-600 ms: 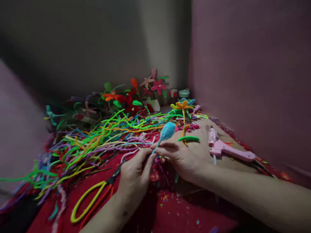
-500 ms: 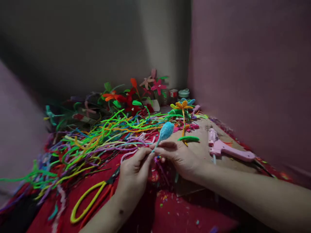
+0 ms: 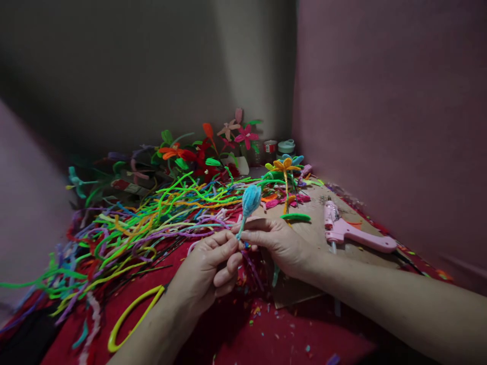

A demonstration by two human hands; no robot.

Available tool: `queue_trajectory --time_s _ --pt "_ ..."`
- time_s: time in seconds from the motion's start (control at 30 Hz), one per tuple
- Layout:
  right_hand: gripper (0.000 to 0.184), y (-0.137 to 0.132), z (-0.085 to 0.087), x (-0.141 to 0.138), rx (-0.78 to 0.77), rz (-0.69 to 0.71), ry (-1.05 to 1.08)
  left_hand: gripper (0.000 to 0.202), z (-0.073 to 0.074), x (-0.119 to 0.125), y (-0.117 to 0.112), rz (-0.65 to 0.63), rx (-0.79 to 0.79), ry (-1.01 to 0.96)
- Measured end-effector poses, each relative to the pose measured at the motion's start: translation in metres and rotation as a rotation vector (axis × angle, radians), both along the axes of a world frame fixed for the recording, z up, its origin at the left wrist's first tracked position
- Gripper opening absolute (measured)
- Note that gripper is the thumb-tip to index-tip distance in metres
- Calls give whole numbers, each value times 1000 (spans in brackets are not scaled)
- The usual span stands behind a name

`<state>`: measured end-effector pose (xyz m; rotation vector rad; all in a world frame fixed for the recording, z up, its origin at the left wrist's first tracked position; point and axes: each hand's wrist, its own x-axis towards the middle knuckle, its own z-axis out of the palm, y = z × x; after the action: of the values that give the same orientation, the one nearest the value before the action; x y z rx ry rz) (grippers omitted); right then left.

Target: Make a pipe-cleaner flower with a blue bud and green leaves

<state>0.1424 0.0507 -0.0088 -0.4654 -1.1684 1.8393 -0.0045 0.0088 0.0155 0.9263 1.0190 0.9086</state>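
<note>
**Blue bud swings upright as both hands close on its stem**

Along the near edge of the red cloth [image 3: 266, 334] lie the yellow-handled scissors [image 3: 133, 317]. Their blades showed half a second ago and are now covered by the left hand [image 3: 211, 266]. That hand has curled tighter, with thumb and forefinger pinched on the thin stem and the other fingers folded under. The right hand [image 3: 279, 243] touches it and pinches the same stem from the other side.

Just above the fingertips stands the blue pipe-cleaner bud [image 3: 251, 200]. It leaned right before and is now nearly upright, so the stem looks to have been rolled between the fingers.

Beyond the right hand, on a cardboard sheet [image 3: 315, 238], lie a green leaf [image 3: 296, 217] and a pink glue gun [image 3: 352, 230], apart from both hands. Loose pipe cleaners [image 3: 152, 213] spread across the left side. Finished flowers [image 3: 243, 134] and small jars [image 3: 286, 146] fill the far corner.
</note>
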Motion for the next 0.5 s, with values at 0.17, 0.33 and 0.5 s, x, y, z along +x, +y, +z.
queue_trajectory --time_s 0.17,0.33,0.5 --pt "18 -6 2 -3 -193 -105 -9 14 -13 3 -5 194 678 771" --pt "21 -7 3 -2 -114 -174 -72 14 -31 -5 -3 217 1311 1364" --pt "17 -6 2 -1 -35 -154 -114 12 -24 -4 -2 213 1229 1144"
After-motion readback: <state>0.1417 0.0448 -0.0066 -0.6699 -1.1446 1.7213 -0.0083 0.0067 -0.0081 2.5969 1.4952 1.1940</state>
